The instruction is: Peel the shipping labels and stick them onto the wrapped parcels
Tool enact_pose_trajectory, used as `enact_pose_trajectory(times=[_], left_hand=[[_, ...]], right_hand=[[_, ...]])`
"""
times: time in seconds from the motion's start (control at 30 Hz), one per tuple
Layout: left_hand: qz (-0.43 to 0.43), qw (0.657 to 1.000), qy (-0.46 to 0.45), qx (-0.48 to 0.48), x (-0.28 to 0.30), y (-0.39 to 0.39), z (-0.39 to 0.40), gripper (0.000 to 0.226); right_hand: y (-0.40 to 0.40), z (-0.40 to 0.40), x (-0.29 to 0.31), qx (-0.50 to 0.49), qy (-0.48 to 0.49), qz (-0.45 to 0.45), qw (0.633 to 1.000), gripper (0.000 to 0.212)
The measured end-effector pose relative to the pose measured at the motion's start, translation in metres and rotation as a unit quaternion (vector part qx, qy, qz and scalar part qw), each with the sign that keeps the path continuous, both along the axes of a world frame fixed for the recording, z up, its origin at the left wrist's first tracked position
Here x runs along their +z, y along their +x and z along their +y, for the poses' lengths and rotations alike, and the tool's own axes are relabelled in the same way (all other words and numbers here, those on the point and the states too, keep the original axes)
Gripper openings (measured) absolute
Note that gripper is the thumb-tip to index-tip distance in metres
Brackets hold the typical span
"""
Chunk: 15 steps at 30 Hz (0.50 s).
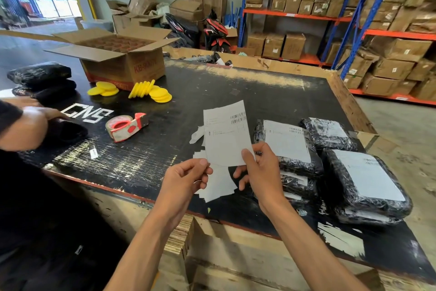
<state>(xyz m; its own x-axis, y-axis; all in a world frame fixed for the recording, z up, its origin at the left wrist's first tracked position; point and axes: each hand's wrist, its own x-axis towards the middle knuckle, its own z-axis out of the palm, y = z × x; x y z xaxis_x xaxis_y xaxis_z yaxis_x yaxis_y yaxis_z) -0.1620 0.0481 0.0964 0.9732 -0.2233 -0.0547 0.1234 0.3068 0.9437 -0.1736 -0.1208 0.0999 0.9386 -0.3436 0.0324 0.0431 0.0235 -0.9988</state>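
**Label in hand, several parcels already done**

Warehouse racking stacked with brown cartons fills the background, and in front of it stands a black-topped packing table with scuffed edges. To the right on that table lie black wrapped parcels: one at the near right with a white label stuck on top, one behind it also labelled, and a stack nearer the hands whose top parcel carries a label too. So a good part of the job looks finished. More black parcels sit at the far left of the table with no white label that I can see, so those probably remain.

Both hands are raised above the table's near edge, holding one shipping label upright between them, barcode at its top right. The right hand pinches the sheet's lower right edge with the thumb across its face. The left hand has thumb and forefinger closed on the lower left corner, which looks like the start of peeling; whether the backing has separated yet I cannot tell. Loose white sheets lie under the hands.

A tape dispenser, yellow discs and an open carton sit further left. Another person's arm reaches in at the left edge.
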Motion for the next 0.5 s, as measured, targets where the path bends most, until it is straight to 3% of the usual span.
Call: enact_pose_trajectory(times=[0.2,0.5], left_hand=[[-0.026,1.000,0.001,-0.012,-0.002,0.005,-0.002,0.020],[-0.093,0.995,0.032,-0.030,-0.004,0.013,-0.002,0.024]], right_hand=[[0.002,-0.001,-0.003,0.021,-0.026,0.029,0.999,0.005],[0.002,-0.010,0.001,0.076,-0.195,0.062,0.976,0.013]])
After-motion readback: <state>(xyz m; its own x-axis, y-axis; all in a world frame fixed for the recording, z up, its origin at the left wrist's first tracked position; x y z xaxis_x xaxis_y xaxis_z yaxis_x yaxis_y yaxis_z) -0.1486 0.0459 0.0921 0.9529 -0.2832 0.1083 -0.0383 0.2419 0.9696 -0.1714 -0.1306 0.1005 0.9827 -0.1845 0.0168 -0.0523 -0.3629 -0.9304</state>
